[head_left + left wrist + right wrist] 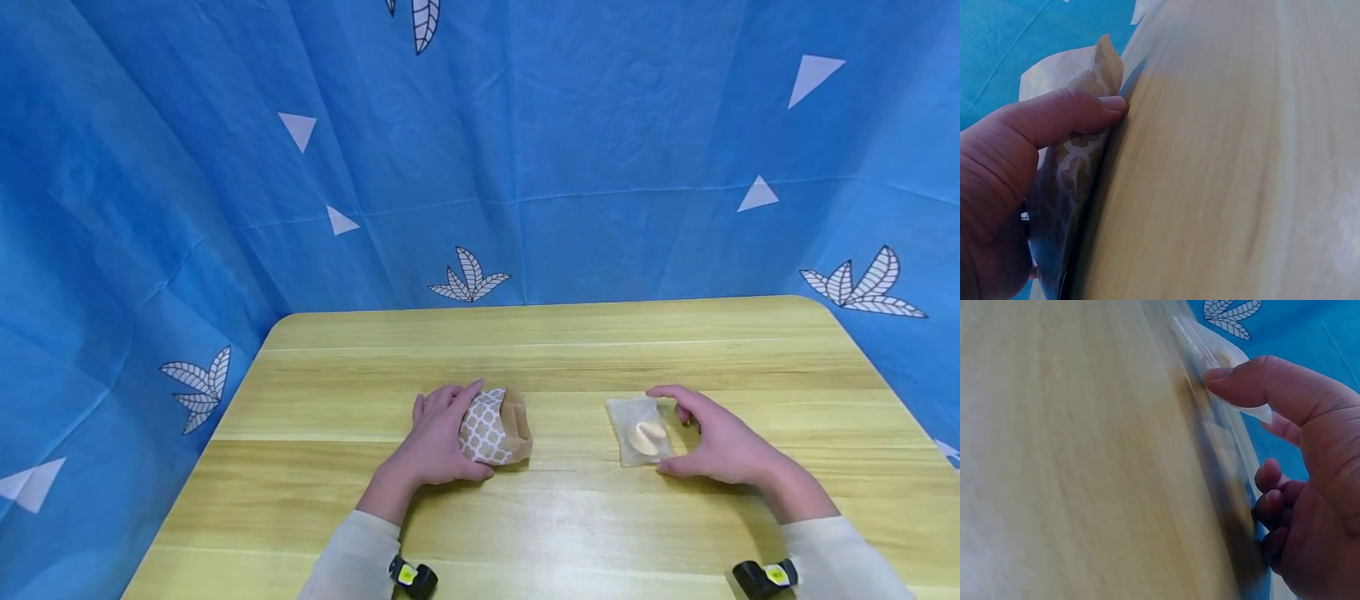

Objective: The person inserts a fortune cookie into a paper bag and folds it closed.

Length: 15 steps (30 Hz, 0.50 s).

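A small brown paper bag (491,429) with a white lattice print lies at the middle of the table, its brown open end facing right. My left hand (442,437) grips it from the left, thumb along the near edge and fingers over the far side. In the left wrist view the thumb presses on the printed paper (1075,169). To the right is a small translucent plastic packet (630,417) with a pale, beige curved piece inside. My right hand (712,442) holds the packet's right side between thumb and index finger, its other fingers curled in.
Both hands work over a light wood-grain table (570,533) with rounded far corners. A blue curtain (600,150) with white leaves and triangles hangs behind it and along both sides. A small black camera (412,577) sits at the left wrist, another black camera (763,577) at the right.
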### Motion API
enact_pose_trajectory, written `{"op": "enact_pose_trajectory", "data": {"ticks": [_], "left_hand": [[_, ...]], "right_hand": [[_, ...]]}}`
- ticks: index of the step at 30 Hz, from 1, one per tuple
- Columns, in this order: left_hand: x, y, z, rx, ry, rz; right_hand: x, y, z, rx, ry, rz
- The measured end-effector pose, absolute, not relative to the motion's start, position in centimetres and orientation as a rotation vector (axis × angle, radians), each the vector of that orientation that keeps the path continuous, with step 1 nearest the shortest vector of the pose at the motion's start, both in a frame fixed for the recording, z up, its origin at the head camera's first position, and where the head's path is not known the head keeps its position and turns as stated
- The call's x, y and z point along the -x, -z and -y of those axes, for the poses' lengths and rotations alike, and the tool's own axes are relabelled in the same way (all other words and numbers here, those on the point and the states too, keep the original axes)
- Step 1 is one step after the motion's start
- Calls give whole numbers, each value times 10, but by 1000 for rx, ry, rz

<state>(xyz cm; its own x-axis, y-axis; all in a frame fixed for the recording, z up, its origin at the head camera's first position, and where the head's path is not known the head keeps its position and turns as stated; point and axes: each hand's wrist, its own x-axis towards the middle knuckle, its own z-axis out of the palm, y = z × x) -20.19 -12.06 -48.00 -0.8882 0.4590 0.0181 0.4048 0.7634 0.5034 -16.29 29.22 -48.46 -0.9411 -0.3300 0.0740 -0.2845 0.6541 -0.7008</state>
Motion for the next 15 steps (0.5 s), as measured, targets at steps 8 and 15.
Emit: {"op": "enact_pose_trajectory", "data": {"ticks": [8, 15], "left_hand": [[202, 479, 121, -703, -780, -2849], [202, 479, 121, -694, -773, -2853]], "right_hand": [[161, 483, -290, 494, 1239, -2794], [163, 482, -286, 522, 1305, -2787]]}}
